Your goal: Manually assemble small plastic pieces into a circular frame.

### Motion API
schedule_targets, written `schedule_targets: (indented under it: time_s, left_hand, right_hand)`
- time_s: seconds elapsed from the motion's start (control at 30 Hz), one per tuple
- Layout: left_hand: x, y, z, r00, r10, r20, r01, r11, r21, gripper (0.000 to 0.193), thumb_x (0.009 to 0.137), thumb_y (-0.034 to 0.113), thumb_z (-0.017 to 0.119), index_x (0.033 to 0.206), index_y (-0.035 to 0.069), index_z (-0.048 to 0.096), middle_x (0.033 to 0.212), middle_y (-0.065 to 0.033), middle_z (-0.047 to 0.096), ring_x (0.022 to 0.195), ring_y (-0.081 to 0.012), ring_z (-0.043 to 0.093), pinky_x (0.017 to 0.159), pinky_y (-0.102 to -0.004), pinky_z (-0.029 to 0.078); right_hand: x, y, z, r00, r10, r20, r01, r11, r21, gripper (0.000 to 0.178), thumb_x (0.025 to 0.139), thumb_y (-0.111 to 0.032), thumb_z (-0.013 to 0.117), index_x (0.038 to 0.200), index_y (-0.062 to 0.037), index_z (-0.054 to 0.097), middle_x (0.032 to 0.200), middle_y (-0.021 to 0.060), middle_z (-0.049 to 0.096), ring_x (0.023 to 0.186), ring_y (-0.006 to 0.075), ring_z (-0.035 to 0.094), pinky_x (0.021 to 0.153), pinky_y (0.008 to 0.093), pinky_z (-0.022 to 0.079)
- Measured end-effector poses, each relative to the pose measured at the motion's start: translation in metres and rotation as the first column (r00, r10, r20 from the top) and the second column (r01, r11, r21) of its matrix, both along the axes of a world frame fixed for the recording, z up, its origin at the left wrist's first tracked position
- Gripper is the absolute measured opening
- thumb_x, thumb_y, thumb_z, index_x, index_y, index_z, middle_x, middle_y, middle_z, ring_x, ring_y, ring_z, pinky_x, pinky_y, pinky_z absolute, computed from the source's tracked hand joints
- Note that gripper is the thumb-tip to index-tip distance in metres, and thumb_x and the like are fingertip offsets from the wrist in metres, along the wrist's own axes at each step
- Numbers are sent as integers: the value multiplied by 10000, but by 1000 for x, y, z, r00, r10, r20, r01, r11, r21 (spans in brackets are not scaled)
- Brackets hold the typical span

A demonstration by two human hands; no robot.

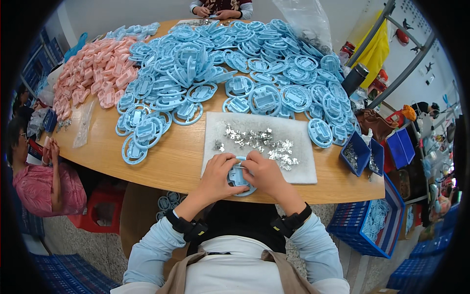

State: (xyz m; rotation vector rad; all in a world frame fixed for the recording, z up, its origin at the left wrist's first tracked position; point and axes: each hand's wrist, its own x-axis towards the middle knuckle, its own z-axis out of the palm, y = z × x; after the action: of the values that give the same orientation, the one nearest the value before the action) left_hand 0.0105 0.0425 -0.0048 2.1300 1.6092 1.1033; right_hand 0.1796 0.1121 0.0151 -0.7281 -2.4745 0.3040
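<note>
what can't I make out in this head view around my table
All in the head view:
Blue part: partly covered by the left hand and right hand.
Anything pinched in the right hand: too small, fingers hide it.
Metal pieces: too small for fine detail.
Person opposite: head cut off by top edge.
</note>
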Motion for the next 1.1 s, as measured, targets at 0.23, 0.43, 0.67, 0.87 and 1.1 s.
schedule_targets:
  time_s: [0.23,0.43,0.67,0.87,1.1]
  left_hand:
    - [1,-2,-2,1000,4,-5,-5,1000,-30,673,532,270,826,1103,27,565,1179,-142,509,1100,-324,479,945,-412,380]
    - [4,-3,2,999,31,13,-31,999,12,693,524,312,844,1092,35,559,1196,-159,506,1118,-338,468,956,-432,367]
    - [2,-5,14,1000,-3,4,3,1000,28,705,557,331,846,1124,40,544,1203,-166,532,1091,-323,510,942,-423,392]
    - [0,-16,30,415,299,859,260,866,-427,353,858,255,674,1049,-31,598,934,-31,645,831,-73,589,735,-216,473]
    - [-23,-49,29,238,438,867,341,798,-497,246,854,212,668,985,5,647,863,-36,655,762,-83,612,678,-230,491]
  right_hand:
    - [-12,-26,-5,949,-210,236,187,975,117,237,679,-116,659,907,-63,622,866,82,517,652,228,623,520,339,512]
    - [3,-9,4,943,-324,-68,272,875,-400,345,729,-217,661,1042,-71,656,935,106,579,744,297,625,679,371,503]
    - [2,-4,2,928,-364,-82,208,688,-695,468,674,-281,707,1066,-30,656,899,143,674,772,237,641,698,324,496]
    - [-5,-11,17,886,-377,-272,-4,579,-815,426,674,-211,726,1030,13,660,810,63,668,672,85,566,605,228,447]
    - [-30,-37,7,922,-253,-292,-76,623,-779,408,683,-183,724,1034,12,652,772,51,642,660,83,551,591,223,442]
